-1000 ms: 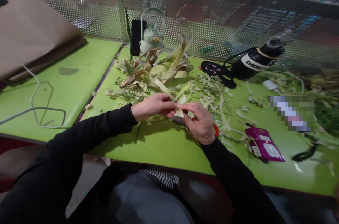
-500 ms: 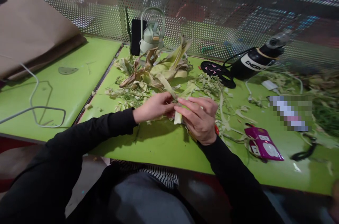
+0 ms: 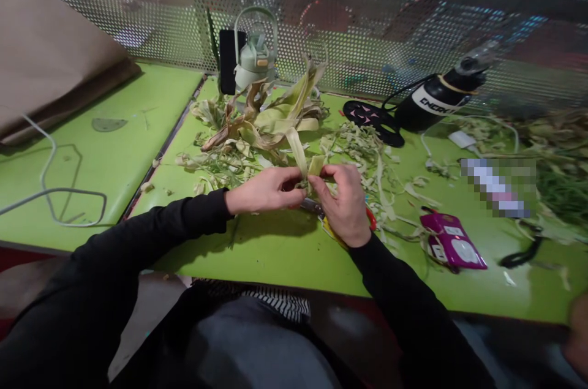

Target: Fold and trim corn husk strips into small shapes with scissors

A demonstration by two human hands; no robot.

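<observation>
My left hand (image 3: 266, 190) pinches a pale corn husk strip (image 3: 296, 150) that stands up from between thumb and fingers. Close beside it, my right hand (image 3: 345, 204) grips a short upright end of husk (image 3: 316, 165) between thumb and forefinger. The fingertips of both hands nearly meet, and whether the two pieces join there is hidden. Under my right hand lies a pair of scissors (image 3: 331, 228) with yellow and red on its handles, partly covered. Just beyond my hands is a heap of dry corn husks (image 3: 280, 118), with shredded husk scraps (image 3: 356, 141) around it.
Behind the heap stand a pale green bottle (image 3: 255, 61) and a dark phone (image 3: 228, 61), near a perforated metal screen (image 3: 160, 21). A black bottle (image 3: 436, 101) leans at right. A purple pouch (image 3: 454, 241) lies nearer. Brown paper (image 3: 59, 58) and a cable (image 3: 59, 192) are left.
My right hand has turned, its fingers drawing back from across the strip into a pinch. The husk end that pointed down is gone from there; one now points up. More of the scissors shows.
</observation>
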